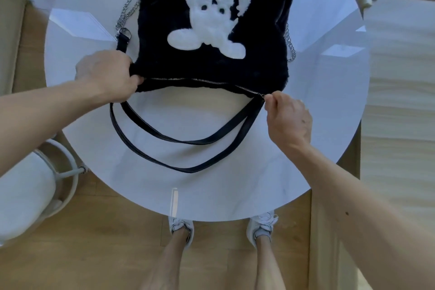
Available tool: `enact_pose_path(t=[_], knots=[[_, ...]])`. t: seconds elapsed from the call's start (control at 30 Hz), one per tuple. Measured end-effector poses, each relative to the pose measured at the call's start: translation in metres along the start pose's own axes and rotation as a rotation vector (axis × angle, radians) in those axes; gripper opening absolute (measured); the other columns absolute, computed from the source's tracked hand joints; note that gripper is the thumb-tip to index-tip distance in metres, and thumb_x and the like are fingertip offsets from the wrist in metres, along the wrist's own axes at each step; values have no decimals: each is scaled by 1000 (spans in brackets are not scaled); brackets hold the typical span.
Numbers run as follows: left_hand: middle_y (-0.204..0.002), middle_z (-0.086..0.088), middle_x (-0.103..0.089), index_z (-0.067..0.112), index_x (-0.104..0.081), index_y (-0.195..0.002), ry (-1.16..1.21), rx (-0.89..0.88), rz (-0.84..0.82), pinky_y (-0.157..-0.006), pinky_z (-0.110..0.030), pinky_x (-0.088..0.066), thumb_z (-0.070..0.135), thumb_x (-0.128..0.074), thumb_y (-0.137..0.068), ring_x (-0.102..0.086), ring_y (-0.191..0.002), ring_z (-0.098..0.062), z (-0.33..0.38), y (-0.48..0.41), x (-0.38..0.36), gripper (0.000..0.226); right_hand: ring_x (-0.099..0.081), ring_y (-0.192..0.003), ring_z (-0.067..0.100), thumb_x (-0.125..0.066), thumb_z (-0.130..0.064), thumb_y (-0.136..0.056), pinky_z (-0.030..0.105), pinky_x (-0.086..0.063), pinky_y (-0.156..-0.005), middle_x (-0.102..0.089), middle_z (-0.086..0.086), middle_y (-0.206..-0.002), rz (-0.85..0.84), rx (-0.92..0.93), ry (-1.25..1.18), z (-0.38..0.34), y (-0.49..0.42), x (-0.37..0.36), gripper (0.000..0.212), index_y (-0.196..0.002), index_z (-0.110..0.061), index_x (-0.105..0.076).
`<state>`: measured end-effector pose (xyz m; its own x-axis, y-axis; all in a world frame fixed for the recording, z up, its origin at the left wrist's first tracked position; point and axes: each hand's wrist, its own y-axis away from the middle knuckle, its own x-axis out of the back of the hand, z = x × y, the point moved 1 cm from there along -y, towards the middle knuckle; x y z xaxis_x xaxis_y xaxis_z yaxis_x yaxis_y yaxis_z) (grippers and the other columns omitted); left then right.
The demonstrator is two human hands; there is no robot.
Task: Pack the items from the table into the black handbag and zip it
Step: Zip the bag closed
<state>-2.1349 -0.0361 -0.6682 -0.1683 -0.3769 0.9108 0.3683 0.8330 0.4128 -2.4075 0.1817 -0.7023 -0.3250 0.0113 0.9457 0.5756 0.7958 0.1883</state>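
A black fuzzy handbag (256, 61) with a white bear patch lies flat on the round white table (211, 190), its mouth toward me. My left hand (107, 75) grips the bag's left top corner at the end of the zipper. At the zipper's right end my right hand (288, 116) pinches the zipper pull (263, 95). The metal zipper line (200, 80) runs closed from left to right along the mouth. Two black straps (179, 146) loop onto the table in front of the bag. No loose items show on the table.
Silver chains (128, 10) hang off both sides of the bag. A white chair (35, 186) stands at the lower left, beside the table. My feet in white sneakers (181, 228) stand on the wooden floor under the table's near edge.
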Motion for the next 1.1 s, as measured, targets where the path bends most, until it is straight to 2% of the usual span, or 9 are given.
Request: enact_pose_path(t=[0.13, 0.23, 0.37, 0.47, 0.63, 0.7, 0.83, 1.0, 1.1], knots=[[-115, -17, -49, 11, -52, -111, 154, -248, 292, -82, -48, -47, 24, -69, -78, -50, -107, -38, 61, 19, 9, 39, -49, -61, 32, -32, -35, -104, 41, -39, -56, -51, 5, -61, 9, 36, -136, -7, 1, 3, 43, -76, -8, -50], [-94, 1, -58, 22, -51, -103, 278, -536, 158, -72, -43, -53, 25, -66, -82, -58, -87, -25, 121, 34, 5, 25, -41, -58, 29, -37, -35, -104, 37, -29, -53, -41, 1, -57, 5, 62, -201, -25, 4, 5, 40, -72, -11, -41], [-84, 3, -64, 23, -48, -120, 465, -538, 27, -69, -44, -57, 27, -71, -84, -65, -74, -21, 179, 34, -10, 42, -43, -58, 28, -41, -34, -104, 35, -28, -55, -42, -3, -56, 9, 115, -245, -25, 3, 10, 36, -74, -15, -43], [-68, 3, -61, 19, -56, -106, 565, -559, 104, -61, -41, -56, 27, -66, -87, -61, -62, -20, 195, 32, -16, 23, -39, -56, 25, -44, -34, -103, 35, -27, -55, -37, -5, -54, 1, 199, -255, -14, -2, 20, 32, -76, -16, -43], [-63, 0, -64, 10, -62, -74, 695, -410, 204, -59, -35, -51, 23, -65, -87, -60, -58, -18, 194, 30, -28, 18, -42, -60, 17, -49, -29, -95, 42, -39, -62, -44, -5, -61, 30, 117, -494, 8, -16, 27, 23, -76, -17, -45], [-62, 1, -66, 10, -64, -69, 783, -295, 189, -55, -29, -48, 21, -63, -84, -61, -58, -15, 196, 31, -31, 18, -50, -72, 9, -58, -29, -88, 32, -45, -69, -55, -7, -82, 30, -88, -594, 19, -26, 23, 11, -93, -20, -54], [-63, -3, -70, 11, -69, -70, 923, -177, 111, -57, -34, -53, 18, -59, -84, -68, -58, -17, 199, 33, -34, 19, -58, -97, 4, -75, -38, -80, 8, -38, -68, -62, -13, -105, -243, -84, -643, 13, -35, 14, 46, -118, -25, -53], [-69, -2, -72, 13, -73, -78, 921, -146, 134, -65, -42, -58, 22, -61, -89, -70, -62, -22, 192, 31, -39, 19, -63, -85, 12, -63, -36, -92, 35, -51, -78, -72, -2, -101, -207, 17, -543, 10, -45, 17, 26, -107, -16, -70], [-72, 2, -72, 15, -74, -81, 900, -87, 165, -70, -39, -59, 25, -61, -90, -71, -65, -18, 184, 28, -42, 19, -52, -68, 1, -54, -33, -97, 21, -42, -63, -62, -7, -79, -218, 6, -570, 22, -51, 21, 20, -84, -20, -62]])
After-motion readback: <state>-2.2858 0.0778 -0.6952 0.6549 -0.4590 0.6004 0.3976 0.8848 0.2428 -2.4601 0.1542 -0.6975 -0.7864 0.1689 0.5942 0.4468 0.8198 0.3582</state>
